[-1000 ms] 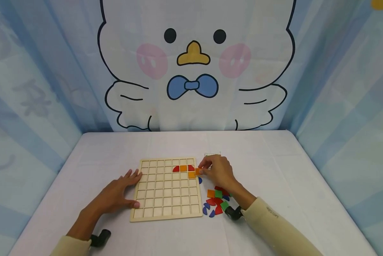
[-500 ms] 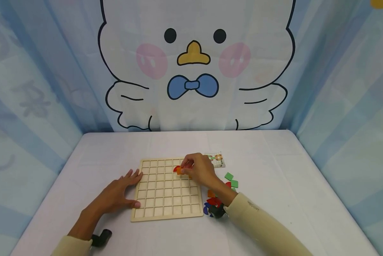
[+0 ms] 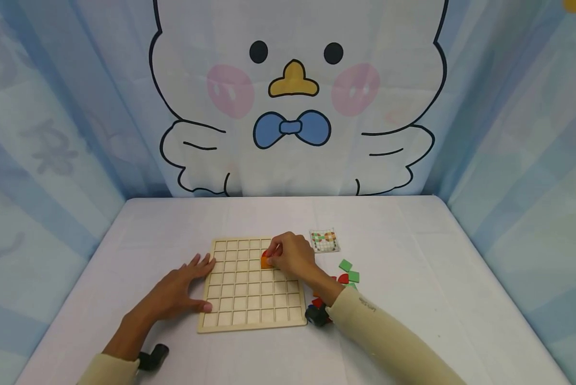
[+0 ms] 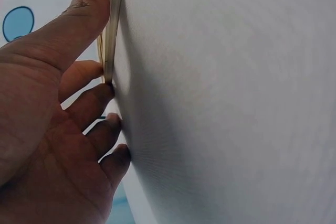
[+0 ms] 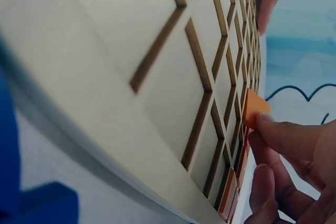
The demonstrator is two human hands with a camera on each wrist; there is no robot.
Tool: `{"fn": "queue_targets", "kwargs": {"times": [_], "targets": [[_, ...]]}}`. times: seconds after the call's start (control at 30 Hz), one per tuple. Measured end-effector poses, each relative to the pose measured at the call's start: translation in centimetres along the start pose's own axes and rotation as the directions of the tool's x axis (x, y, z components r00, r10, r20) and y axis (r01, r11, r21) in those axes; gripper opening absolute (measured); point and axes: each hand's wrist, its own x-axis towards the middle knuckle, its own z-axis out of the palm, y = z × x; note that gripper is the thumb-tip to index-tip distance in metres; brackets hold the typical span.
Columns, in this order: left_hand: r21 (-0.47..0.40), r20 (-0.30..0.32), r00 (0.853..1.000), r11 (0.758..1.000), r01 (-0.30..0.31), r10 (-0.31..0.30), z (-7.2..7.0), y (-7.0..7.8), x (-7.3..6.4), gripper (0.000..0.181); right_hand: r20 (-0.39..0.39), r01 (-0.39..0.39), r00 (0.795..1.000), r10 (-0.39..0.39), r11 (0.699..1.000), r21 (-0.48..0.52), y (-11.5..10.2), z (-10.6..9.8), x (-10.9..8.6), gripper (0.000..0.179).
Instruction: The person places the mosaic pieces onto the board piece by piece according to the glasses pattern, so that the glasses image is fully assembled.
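A pale wooden grid board [image 3: 240, 299] lies flat on the white table. My right hand [image 3: 292, 256] is over its upper right part and pinches an orange square tile [image 5: 254, 106] between thumb and finger. In the right wrist view the tile stands tilted at the grid's ridges. A red piece [image 3: 265, 253] shows just behind it in the head view; the other pieces placed nearby are mostly hidden by my hand. At the board's left edge rests my left hand [image 3: 178, 289], with fingers spread and thumb touching the rim.
Right of the board lie several loose pieces, among them green squares [image 3: 345, 265] and a red piece [image 3: 343, 278], partly covered by my right forearm. Blue pieces [image 5: 47, 203] loom close in the right wrist view. A small printed pattern card [image 3: 325, 241] lies beyond the board's upper right corner.
My right hand has carried the orange tile leftward from beside the board's right edge to over the grid, then slightly nearer. The pattern card has come into view. My left hand stays put.
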Motion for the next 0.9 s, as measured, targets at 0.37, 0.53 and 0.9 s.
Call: {"fn": "queue_targets", "kwargs": {"times": [0.37,0.53,0.9], "targets": [[-0.003,0.0,1.0,1.0,-0.007,0.007,-0.2,0.2,-0.1,0.113,0.042,0.008,0.999,-0.004,0.997,-0.076,0.0,0.1,0.0,0.012],[-0.006,0.008,1.0,1.0,0.004,-0.004,-0.2,0.2,0.0,0.114,0.036,0.02,0.999,-0.018,0.998,-0.066,0.2,0.1,0.0,0.012],[-0.002,0.016,1.0,1.0,0.009,-0.009,0.0,0.0,0.1,0.115,0.047,0.025,0.999,-0.027,0.999,0.045,1.4,-1.4,-1.5,0.013]]}}
